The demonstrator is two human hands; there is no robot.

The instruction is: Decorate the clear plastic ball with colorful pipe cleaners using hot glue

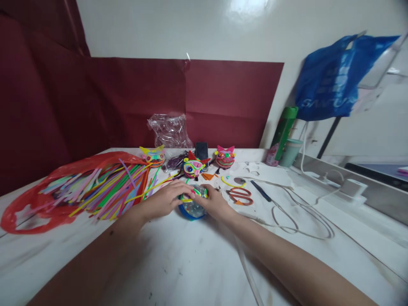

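Observation:
Both hands are at a round, see-through object [191, 210] with a blue rim, low over the white table. Yellow, green and pink strips lie across its upper part. My left hand [165, 197] curls its fingers onto its left top edge. From the right, my right hand [214, 201] grips the other side, thumb across the front. Just behind it sits a colourful animal-head ornament [193, 166] with red horns. A pink-eared one [225, 157] stands to the right and a yellow-eared one [153, 156] to the left. My fingers partly hide the object.
A red plastic bag [38, 227] with many coloured fuzzy strips [111, 193] spreads at left. Orange-handled scissors [241, 196], a dark slim tool [260, 191] with a cord and white cables [314, 216] lie at right. A black phone-like object [201, 151] leans at the back.

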